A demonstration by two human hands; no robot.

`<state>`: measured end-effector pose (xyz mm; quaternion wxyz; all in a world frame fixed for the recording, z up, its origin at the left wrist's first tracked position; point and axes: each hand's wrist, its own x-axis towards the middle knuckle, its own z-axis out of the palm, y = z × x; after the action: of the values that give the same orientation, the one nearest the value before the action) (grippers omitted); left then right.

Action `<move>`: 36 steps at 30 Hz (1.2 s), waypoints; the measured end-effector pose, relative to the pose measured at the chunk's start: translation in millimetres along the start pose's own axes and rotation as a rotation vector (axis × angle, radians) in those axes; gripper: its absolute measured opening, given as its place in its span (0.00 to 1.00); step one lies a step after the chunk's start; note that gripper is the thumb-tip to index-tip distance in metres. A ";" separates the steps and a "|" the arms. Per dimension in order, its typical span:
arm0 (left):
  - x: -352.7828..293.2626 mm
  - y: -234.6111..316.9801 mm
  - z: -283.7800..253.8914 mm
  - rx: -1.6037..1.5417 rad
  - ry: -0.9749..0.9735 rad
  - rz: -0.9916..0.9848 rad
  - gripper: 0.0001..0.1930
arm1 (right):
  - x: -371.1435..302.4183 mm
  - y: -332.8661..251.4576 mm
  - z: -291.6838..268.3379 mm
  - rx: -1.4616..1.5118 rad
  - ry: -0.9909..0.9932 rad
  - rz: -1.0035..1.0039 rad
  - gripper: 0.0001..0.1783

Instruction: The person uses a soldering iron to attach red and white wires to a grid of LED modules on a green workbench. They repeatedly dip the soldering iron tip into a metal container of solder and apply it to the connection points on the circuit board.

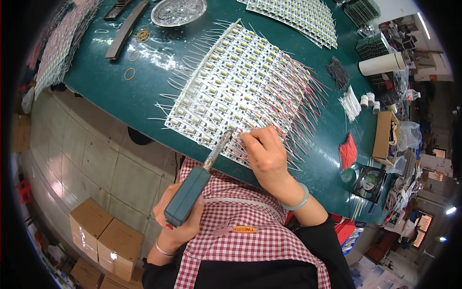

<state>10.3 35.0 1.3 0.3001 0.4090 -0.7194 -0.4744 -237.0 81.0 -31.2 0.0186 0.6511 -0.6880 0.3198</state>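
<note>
- So, the left hand point(179, 219) is wrapped tight around the teal plastic handle of a soldering iron point(199, 179), down below the near edge of the green bench point(144, 96), over the red-and-white checked apron point(250, 231).
- The iron's long axis runs from that handle up and to the right; its metal barrel crosses the bench's near edge and the tip sits right at the near edge of the big white panel of small circuit boards with red and white wire leads point(240, 86).
- The right hand point(267, 154) rests on that same near edge of the panel, fingers pinched shut as if on a thin lead. I can't tell exactly what's between them, too small.
- The key bit: the iron tip and the right fingertips are just beside each other, tip to the left of them, both on the panel's nearest row. The right hand is the one actually on the panel; the left is well back at the far end of the iron.
- Elsewhere: a round metal dish point(178, 10) at the far edge, a few rubber bands point(130, 73) toward the left end, and a bundle of red wires point(347, 150) near the right end.
</note>
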 end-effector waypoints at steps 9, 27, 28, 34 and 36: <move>-6.9 -9.1 -7.6 0.049 -0.040 0.052 0.12 | -3.8 -13.9 -4.7 0.082 0.053 -0.012 0.17; -17.3 -14.1 -8.1 0.016 -0.043 0.014 0.12 | -12.0 -14.3 6.8 0.001 -0.022 -0.022 0.19; -17.1 -13.2 -7.7 0.014 -0.044 -0.004 0.11 | -11.9 -14.3 6.5 0.001 -0.028 -0.024 0.19; -13.9 -9.7 -7.5 0.032 -0.062 0.007 0.09 | -12.0 -13.9 6.3 -0.033 -0.037 -0.056 0.20; -15.8 -12.7 -8.1 0.022 -0.067 0.013 0.09 | -11.7 -15.5 6.2 -0.038 -0.037 -0.055 0.20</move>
<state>28.4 42.6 -8.2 0.2745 0.3917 -0.7368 -0.4779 -218.7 89.3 -34.9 0.0271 0.6752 -0.6759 0.2941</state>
